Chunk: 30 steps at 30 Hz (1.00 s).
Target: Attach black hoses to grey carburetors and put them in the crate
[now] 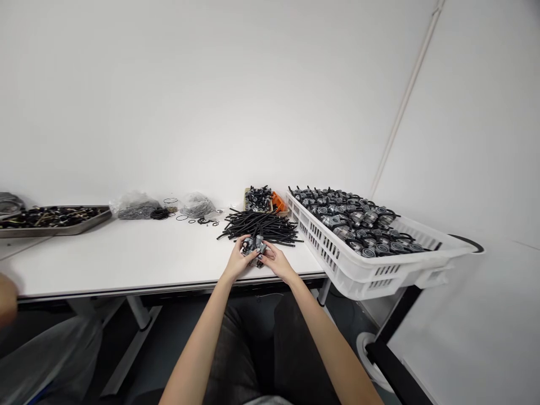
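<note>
Between my two hands, near the front edge of the table, is a small grey metal carburetor (255, 244) with black parts. My left hand (238, 257) grips it from the left, and my right hand (276, 261) has its fingers closed on the right side. Fingers hide part of the carburetor's body. Just behind it lies a loose heap of short black rubber hoses (270, 224). A small tray of dark and grey fittings (259, 198) stands behind the hoses, beside an orange piece (278, 201).
To the right, a white plastic crate (337, 270) holds rows of carburetors with black hoses. Clear bags of parts (137, 206) and black rings (182, 217) lie along the wall. A metal tray (80, 226) is at far left, where another person's arm (7, 298) shows.
</note>
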{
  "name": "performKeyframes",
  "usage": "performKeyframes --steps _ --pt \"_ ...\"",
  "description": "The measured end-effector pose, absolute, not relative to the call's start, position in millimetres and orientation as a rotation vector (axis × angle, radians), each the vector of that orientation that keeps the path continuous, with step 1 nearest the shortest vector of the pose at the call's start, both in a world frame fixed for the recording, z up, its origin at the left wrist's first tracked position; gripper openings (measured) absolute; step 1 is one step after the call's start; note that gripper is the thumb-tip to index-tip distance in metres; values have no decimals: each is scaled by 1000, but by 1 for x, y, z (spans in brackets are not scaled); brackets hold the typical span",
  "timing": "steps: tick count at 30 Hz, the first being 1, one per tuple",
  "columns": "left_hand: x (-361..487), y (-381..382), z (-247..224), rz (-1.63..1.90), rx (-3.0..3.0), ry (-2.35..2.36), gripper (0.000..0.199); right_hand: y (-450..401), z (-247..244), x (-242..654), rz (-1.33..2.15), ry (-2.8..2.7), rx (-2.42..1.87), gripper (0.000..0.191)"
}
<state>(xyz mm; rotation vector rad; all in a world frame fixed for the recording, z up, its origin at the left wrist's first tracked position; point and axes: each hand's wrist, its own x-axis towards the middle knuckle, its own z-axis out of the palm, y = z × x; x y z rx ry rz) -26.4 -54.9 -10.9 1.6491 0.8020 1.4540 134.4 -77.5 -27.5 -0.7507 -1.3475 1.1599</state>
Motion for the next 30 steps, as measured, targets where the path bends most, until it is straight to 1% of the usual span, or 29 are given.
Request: performKeyframes --steps 2,6,12,17,23,26,30 --pt "-26 -55 -11 1440 1653 797 56 -77 -29 135 1131 -1358 -751 71" --pt "-26 -54 -9 1423 1577 786 49 -77 -33 135 1089 -1364 -756 69" --pt "-25 -53 -10 1419 1428 789 45 -79 -33 132 1004 -1367 -775 59" --pt "-26 -56 -7 1397 1322 763 45 -82 -28 131 1035 -1335 -780 57" --pt "-29 -53 -5 1324 1171 697 47 -82 -23 133 997 -1260 -797 44" --pt "-32 -50 -6 1240 1096 664 50 -81 -25 135 1038 -1162 -809 42" --pt "-34 -51 -6 1152 981 579 48 -78 -22 139 1109 -1098 -772 42"
